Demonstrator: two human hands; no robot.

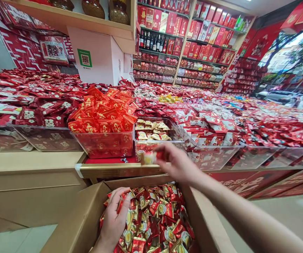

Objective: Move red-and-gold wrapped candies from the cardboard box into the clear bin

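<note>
My right hand point(176, 161) is closed on a small wrapped candy point(149, 159), red and gold and smeared by motion. It is raised above the far rim of the cardboard box point(80, 218), in front of the clear bin point(179, 135) of cream-and-gold packets. Inside the box lie many red-and-gold wrapped candies point(151, 218). My left hand point(114, 214) rests over them at the left side, fingers curved, with thumb and forefinger apart. Red wrapper shows between those fingers; I see nothing clearly gripped there.
A bin of bright red packets point(102, 119) stands left of the cream-and-gold ones. White-and-red packets point(209, 128) fill a bin to the right. The counter edge point(120, 170) runs just behind the box. Shelves point(179, 52) of boxes and bottles rise at the back.
</note>
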